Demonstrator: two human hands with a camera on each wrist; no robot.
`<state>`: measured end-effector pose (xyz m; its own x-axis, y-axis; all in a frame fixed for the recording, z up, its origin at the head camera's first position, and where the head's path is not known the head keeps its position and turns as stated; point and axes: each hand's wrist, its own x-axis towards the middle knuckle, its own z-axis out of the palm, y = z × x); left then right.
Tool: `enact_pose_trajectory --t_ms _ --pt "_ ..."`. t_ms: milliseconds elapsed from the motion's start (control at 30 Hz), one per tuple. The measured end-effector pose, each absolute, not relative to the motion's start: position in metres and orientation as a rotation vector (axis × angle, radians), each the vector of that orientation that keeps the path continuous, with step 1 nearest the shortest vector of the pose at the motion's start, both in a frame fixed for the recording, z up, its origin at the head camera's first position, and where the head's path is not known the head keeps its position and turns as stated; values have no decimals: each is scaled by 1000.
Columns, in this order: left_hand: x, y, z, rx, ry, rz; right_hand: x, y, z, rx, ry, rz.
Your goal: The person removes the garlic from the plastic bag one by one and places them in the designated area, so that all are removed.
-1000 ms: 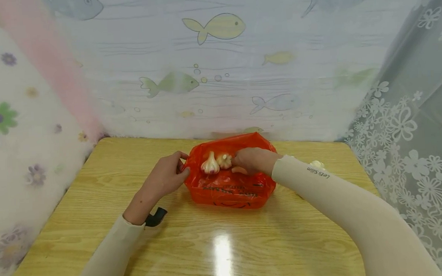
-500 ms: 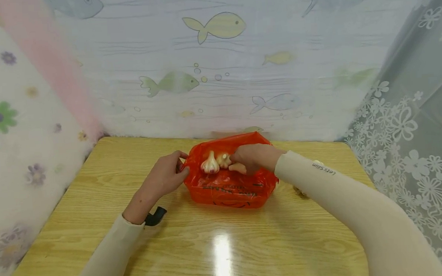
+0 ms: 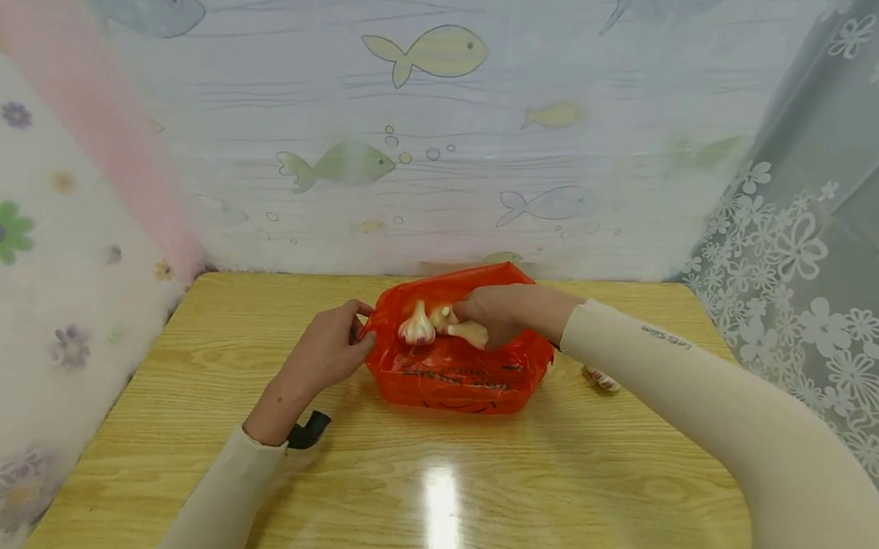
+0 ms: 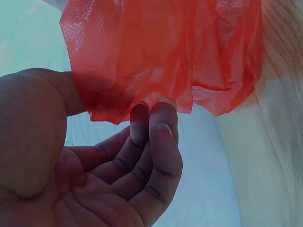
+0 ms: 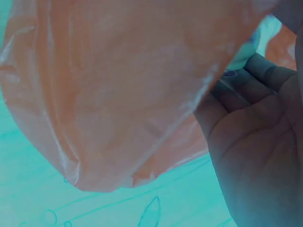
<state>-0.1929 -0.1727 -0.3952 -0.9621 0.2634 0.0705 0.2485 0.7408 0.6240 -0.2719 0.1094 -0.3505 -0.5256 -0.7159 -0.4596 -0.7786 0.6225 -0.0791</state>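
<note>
A red plastic bag (image 3: 453,394) stands with its mouth spread on the wooden table. My left hand (image 3: 334,342) pinches its left rim; the left wrist view shows thumb and fingertips at the plastic. Inside lies a whole garlic bulb (image 3: 416,327), stem up. A second bulb (image 3: 443,317) beside it is partly covered by my right hand (image 3: 497,313), which reaches into the bag from the right. In the right wrist view the curled fingers hold a pale garlic bulb (image 5: 244,54) with root hairs, largely screened by the bag's side.
Another garlic bulb (image 3: 602,379) lies on the table (image 3: 555,484) right of the bag, near my right sleeve (image 3: 661,371). A black curved piece (image 3: 308,431) shows at my left wrist. A fish-printed curtain (image 3: 434,175) hangs behind the table's back edge.
My right hand shifts slightly within the bag and its forearm swings a little right, uncovering the bulb on the table and hiding another farther back. The left hand keeps its place.
</note>
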Motion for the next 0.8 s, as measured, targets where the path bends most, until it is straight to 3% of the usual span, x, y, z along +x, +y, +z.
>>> enact_pose_trajectory --t_ms 800 --pt "-193 -173 -396 436 2904 1037 -255 142 -337 -1343 2494 -300"
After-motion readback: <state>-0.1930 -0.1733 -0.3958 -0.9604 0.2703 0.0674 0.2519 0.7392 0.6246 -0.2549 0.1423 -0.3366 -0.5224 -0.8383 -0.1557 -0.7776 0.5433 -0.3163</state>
